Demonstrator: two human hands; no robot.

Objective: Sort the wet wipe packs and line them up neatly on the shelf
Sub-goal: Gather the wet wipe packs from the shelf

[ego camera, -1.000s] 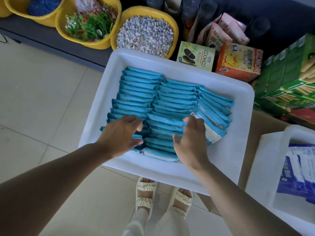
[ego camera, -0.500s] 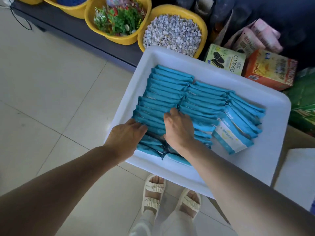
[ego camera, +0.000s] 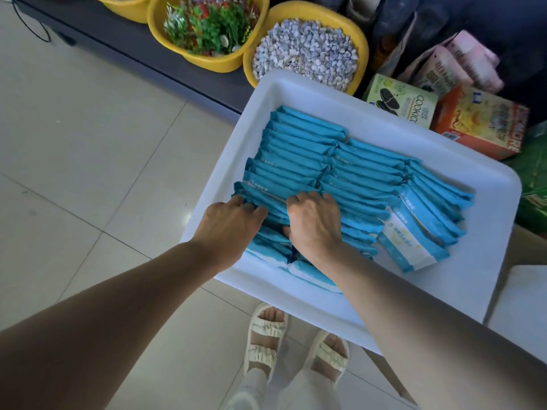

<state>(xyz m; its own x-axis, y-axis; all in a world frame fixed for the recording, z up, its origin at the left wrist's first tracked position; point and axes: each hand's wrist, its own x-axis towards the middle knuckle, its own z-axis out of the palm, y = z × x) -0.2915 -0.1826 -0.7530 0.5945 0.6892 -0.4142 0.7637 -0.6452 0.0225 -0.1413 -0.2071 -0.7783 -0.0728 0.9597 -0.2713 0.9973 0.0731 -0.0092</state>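
Observation:
Several blue wet wipe packs [ego camera: 307, 143] stand on edge in three rows inside a white tray [ego camera: 461, 279]. In the right row the nearest pack [ego camera: 411, 247] leans back and shows its white and blue face. My left hand [ego camera: 229, 223] grips the near packs of the left row, fingers curled down among them. My right hand [ego camera: 315, 221] is just to its right, fingers curled over the near packs where the left and middle rows meet. The packs under both hands are partly hidden.
Behind the tray, a dark low shelf [ego camera: 124, 39] carries yellow bowls, one of gravel [ego camera: 305, 53] and one of plastic greenery [ego camera: 207, 25]. A cookie box [ego camera: 405, 103], an orange box [ego camera: 482, 122] and pink packets [ego camera: 455, 66] stand at the back right. Tiled floor lies to the left.
My right hand has moved left from the middle row to beside my left hand. Both hands have gone from lying flat on the packs to curling into the near end of the left row.

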